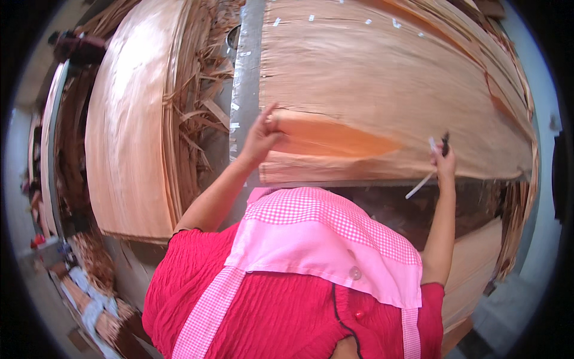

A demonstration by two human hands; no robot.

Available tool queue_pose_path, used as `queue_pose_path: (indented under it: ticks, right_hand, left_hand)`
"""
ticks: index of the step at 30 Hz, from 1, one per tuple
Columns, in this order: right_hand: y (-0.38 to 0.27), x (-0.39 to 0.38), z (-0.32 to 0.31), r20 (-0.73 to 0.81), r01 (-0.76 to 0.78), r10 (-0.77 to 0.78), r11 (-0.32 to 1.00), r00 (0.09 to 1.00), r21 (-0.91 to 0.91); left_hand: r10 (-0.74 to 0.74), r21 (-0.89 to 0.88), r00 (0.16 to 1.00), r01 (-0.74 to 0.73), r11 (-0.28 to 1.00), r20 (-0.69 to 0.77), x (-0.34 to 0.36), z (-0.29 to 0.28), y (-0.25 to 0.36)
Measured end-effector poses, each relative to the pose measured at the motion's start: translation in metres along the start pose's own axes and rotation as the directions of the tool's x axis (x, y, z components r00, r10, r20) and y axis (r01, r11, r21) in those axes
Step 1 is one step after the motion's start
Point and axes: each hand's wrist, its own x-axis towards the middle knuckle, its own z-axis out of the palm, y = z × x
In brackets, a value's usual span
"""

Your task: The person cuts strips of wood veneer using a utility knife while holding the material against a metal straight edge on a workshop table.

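Observation:
A broad, pale wood veneer sheet (359, 78) lies on top of the bench in front of me. Near its left edge, a wedge-shaped, deeper orange patch (335, 137) narrows to a point toward the right. My left hand (263, 136) is at the wide end of that patch, its fingers closed at the veneer's edge and slightly blurred. Over the sheet's near right part, my right hand (443, 161) grips a small dark-handled tool (445, 142), whose exact kind I cannot make out. A narrow white strip (420, 185) hangs from the same hand.
To the left stands a tall stack of veneer (134, 119), with torn scraps (206, 113) beside it. White tape pieces (368, 21) dot the sheet's far part. A grey bench edge (246, 78) runs along its left side. More veneer (475, 269) is stacked at the lower right.

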Motion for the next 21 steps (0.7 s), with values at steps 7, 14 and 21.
queue_pose_path:
  ticks: [7,14,21]
  right_hand:
    - [0.002,0.155,0.072,0.38,0.43,-0.201,0.409,0.903,-0.805]
    - [-0.162,0.049,0.176,0.817,0.265,0.025,0.94,0.576,-0.215]
    - [-0.133,0.097,0.256,0.772,0.541,-0.13,0.784,0.622,-0.304]
  left_hand:
    - [-0.03,-0.255,0.921,-0.077,0.964,-0.39,0.018,0.011,0.019]
    - [0.091,-0.098,0.947,-0.127,0.987,-0.308,0.03,0.025,0.046]
    - [0.586,0.848,0.654,0.17,0.502,-0.478,0.091,-0.015,0.004]
